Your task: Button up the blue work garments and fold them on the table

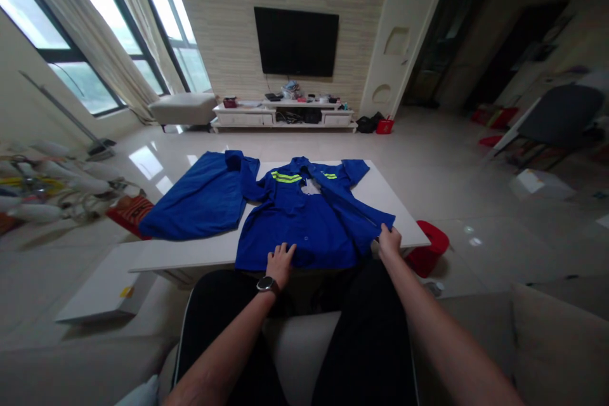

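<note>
A blue work jacket [304, 222] with yellow-green reflective stripes is spread on a white table, its collar at the far side and its hem toward me. My right hand [389, 242] pinches the lower corner of the right front panel, which is pulled out to the side. Through the gap at the chest a pale patch shows. My left hand [280, 261], with a watch on the wrist, rests on the near hem, its fingers stretched out. Left of the jacket lies another blue garment [200, 200]; its kind I cannot tell. One jacket sleeve overlaps it.
The white table [385, 193] stands close before my knees. A red stool [431, 247] is by its right end, a white box [109, 285] by its left. Farther off are a low TV cabinet [245, 118], an ottoman [184, 108] and a dark chair [559, 114].
</note>
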Tool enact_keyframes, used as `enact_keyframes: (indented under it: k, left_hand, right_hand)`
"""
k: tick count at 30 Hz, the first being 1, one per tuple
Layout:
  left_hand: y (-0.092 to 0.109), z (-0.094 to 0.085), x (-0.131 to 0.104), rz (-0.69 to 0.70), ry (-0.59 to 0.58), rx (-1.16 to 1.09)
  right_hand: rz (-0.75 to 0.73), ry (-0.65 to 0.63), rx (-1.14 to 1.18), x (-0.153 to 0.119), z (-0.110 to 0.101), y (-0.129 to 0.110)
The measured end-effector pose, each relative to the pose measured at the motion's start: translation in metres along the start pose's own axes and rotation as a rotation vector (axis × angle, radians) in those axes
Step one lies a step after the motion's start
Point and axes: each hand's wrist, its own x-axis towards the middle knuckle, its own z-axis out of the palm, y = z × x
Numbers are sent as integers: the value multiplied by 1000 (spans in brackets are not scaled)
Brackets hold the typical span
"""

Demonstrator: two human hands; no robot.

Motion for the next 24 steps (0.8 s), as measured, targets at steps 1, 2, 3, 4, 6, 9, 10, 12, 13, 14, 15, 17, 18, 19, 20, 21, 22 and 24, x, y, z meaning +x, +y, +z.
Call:
enact_keyframes:
  k: [1, 2, 3, 4, 6, 9, 10, 12, 13, 14, 15, 17, 18, 19, 20, 21, 22, 24]
  left_hand:
    - [2, 1, 3, 27, -35, 7]
    - [4, 1, 5, 58, -71, 3]
    - [5, 1, 6, 81, -99, -23]
    - [6, -1, 8, 77, -104, -101]
    - [5, -7, 14, -5, -50, -364]
    - [-11, -27, 27, -215, 121, -725]
    - [-21, -37, 31, -284, 183, -778]
    - [-48, -58, 35, -425, 304, -850]
    - [-64, -68, 32, -497, 361, -887]
    - [-81, -77, 27, -558, 408, -917]
    - [-98, -84, 18, -608, 446, -946]
    - [-129, -90, -8, -654, 473, -950]
    - [-141, -88, -24, -660, 458, -904]
    - [-151, -85, -40, -652, 416, -797]
    - [-157, -79, -56, -655, 357, -660]
    - [-161, -73, -71, -669, 300, -524]
    - [-163, -66, -84, -665, 249, -410]
    - [-160, -53, -103, -628, 208, -267]
  right_hand:
    - [58, 49, -7, -1, -8, 11]
    - [106, 92, -19, -3, -12, 20]
    - [139, 125, -29, -7, -15, 27]
    - [150, 144, -31, -11, -15, 32]
    - [126, 148, -28, -16, -12, 35]
    - [59, 111, -36, -16, -5, 33]
    - [44, 98, -43, -15, -3, 32]
    - [25, 72, -62, -12, -2, 32]
    - [18, 60, -71, -10, -2, 33]
    - [11, 47, -80, -9, -3, 35]
    - [4, 34, -89, -9, -3, 37]
    - [-7, 7, -107, -8, -3, 41]
    - [-11, -9, -117, -7, -2, 42]
    - [-13, -26, -127, -6, -2, 44]
    - [-12, -43, -138, -6, 0, 45]
    - [-10, -62, -151, -5, 1, 46]
    - [-8, -82, -165, -4, 2, 47]
    - [-6, -125, -192, -3, 5, 49]
